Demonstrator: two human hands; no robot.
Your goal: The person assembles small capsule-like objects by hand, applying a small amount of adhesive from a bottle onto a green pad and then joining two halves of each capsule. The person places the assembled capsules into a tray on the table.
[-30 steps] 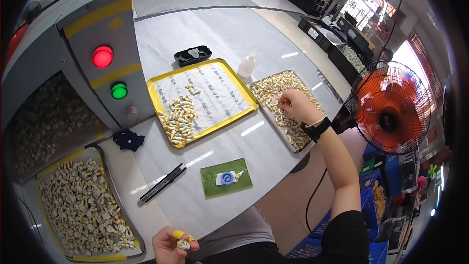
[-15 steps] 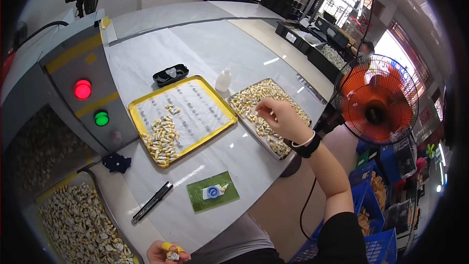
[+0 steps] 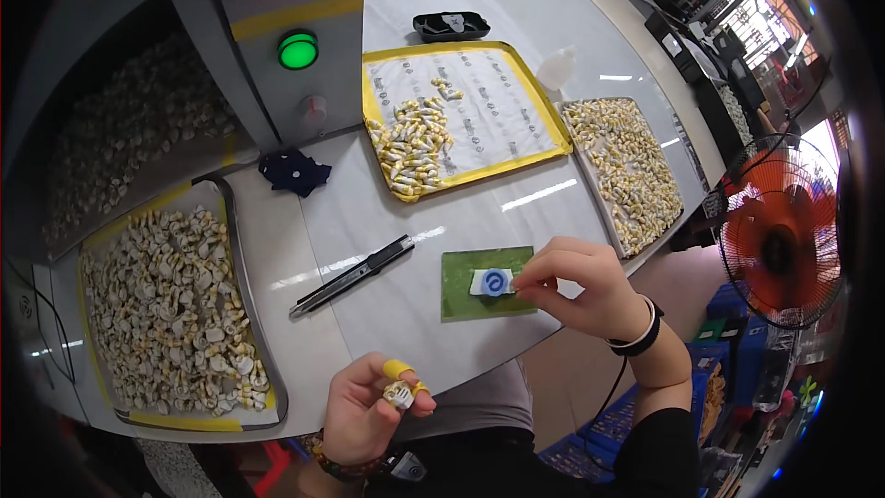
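My left hand [image 3: 369, 410], with yellow tape round its fingertips, pinches a small white-and-gold figurine piece [image 3: 398, 395] near the table's front edge. My right hand [image 3: 587, 288] has thumb and forefinger closed at the right edge of a white patch with a round blue swirl [image 3: 496, 282]. That patch lies on a green mat [image 3: 458, 305]. What the right fingertips hold, if anything, is hidden. To the left of the mat lies a black utility knife [image 3: 355, 275].
Behind the mat stands a yellow-edged tray [image 3: 498, 162] partly covered with small white-and-yellow pieces. Another full tray [image 3: 601, 206] stands right of it, and a third [image 3: 247, 267] at the left by a grey machine [image 3: 327, 83]. A dark cloth [image 3: 293, 171] lies between. An orange fan [image 3: 779, 235] stands at the right.
My right hand has come from over the right tray down to the green mat. My left hand has risen into fuller view with its piece. The view has turned down and to the left.
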